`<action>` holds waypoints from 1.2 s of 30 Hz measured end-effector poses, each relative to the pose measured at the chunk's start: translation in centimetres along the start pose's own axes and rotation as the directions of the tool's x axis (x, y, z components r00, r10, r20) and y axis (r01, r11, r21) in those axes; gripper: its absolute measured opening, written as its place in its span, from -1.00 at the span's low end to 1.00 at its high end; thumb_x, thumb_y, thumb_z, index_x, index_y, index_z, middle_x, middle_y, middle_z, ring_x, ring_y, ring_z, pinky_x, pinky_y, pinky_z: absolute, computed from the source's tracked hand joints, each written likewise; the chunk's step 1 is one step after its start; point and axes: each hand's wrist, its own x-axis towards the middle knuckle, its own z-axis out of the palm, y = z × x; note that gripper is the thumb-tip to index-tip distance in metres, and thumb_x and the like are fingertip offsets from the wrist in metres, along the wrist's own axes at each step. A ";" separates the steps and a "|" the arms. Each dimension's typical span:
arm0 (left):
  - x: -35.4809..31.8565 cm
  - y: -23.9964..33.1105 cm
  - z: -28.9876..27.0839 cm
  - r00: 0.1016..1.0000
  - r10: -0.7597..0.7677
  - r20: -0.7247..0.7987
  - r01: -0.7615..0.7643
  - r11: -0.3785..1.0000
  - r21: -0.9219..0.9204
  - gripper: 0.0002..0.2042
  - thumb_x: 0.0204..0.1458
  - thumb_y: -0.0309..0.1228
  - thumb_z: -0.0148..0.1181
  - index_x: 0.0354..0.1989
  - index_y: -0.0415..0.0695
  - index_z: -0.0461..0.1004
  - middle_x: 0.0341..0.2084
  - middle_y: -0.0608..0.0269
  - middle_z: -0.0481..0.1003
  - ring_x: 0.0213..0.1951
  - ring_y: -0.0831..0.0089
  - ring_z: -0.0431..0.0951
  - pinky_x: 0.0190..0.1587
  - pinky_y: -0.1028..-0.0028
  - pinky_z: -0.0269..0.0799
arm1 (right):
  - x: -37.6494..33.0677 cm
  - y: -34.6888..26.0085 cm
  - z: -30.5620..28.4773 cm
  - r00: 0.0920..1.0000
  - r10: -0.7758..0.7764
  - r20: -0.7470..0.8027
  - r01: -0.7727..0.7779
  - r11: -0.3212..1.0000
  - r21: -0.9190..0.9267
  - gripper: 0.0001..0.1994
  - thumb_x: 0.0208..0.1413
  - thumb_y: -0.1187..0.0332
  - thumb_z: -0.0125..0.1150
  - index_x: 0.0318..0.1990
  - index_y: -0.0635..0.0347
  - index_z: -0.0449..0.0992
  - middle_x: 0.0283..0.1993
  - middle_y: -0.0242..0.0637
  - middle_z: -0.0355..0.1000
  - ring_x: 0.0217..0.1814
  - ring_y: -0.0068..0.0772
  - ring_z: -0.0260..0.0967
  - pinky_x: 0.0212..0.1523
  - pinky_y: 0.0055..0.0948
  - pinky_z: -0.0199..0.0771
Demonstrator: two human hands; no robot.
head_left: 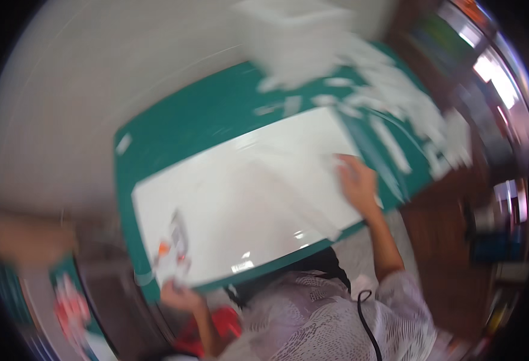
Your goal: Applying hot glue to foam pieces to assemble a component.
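Observation:
A large glossy white sheet (228,198) lies aslant on a green table (180,132). Over its right part my right hand (359,182) rests with fingers curled in; a small pale thing may be under the fingertips, too blurred to name. A faint see-through strip (303,210) runs slantwise over the sheet toward its near edge. By the near left corner my left hand (180,297) is smeared by motion, against a white item with orange bits (169,260). Above that item lies a dark grey, curved shape (179,233). Whether my left fingers grip the item is not visible.
A white bin (294,42) stands at the table's far edge. White pieces (391,90) lie heaped along the far right, with a loose white strip (391,144) nearer. A small white scrap (123,144) sits at the far left corner. Something red (222,325) is below the near edge.

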 end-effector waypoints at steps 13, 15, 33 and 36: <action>1.4 2.1 -0.8 0.995 0.090 0.037 -0.089 0.996 -0.018 -0.66 -0.17 -0.51 0.11 -0.13 -0.27 0.41 -0.18 -0.03 0.43 -0.17 0.04 0.38 -0.07 0.17 0.26 | -1.7 1.3 -0.8 0.998 0.055 -0.002 -0.055 0.989 0.136 -0.88 0.23 0.42 0.13 -0.24 0.31 0.43 -0.35 -0.43 0.31 -0.34 -0.63 0.20 -0.42 -0.64 0.27; 1.0 2.4 -0.6 0.995 0.092 0.032 -0.091 0.995 -0.032 -0.66 -0.17 -0.50 0.12 -0.14 -0.26 0.42 -0.18 -0.02 0.43 -0.17 0.04 0.38 -0.07 0.17 0.26 | -1.7 2.0 -1.1 0.999 0.047 -0.004 -0.046 0.987 0.151 -0.88 0.23 0.39 0.13 -0.26 0.26 0.43 -0.34 -0.46 0.30 -0.34 -0.68 0.19 -0.49 -0.69 0.24; 1.2 1.2 -0.6 0.993 0.103 0.062 -0.101 0.994 -0.039 -0.70 0.06 -0.39 0.03 -0.09 -0.32 0.39 -0.18 -0.03 0.38 -0.12 0.09 0.35 0.01 0.23 0.22 | -0.2 -0.6 -0.7 0.999 -0.029 0.030 0.026 0.996 0.088 -0.87 0.13 0.48 0.15 -0.20 0.32 0.44 -0.32 -0.12 0.46 -0.27 -0.31 0.46 -0.14 -0.47 0.41; 0.9 1.4 0.8 0.991 0.119 0.052 -0.117 0.992 -0.052 -0.69 0.05 -0.39 0.03 -0.09 -0.33 0.39 -0.18 -0.02 0.38 -0.12 0.10 0.34 0.01 0.22 0.21 | -0.3 -0.1 -2.3 0.999 0.008 0.042 -0.010 0.998 0.060 -0.88 0.11 0.47 0.15 -0.22 0.30 0.44 -0.32 -0.09 0.46 -0.27 -0.20 0.49 -0.18 -0.46 0.41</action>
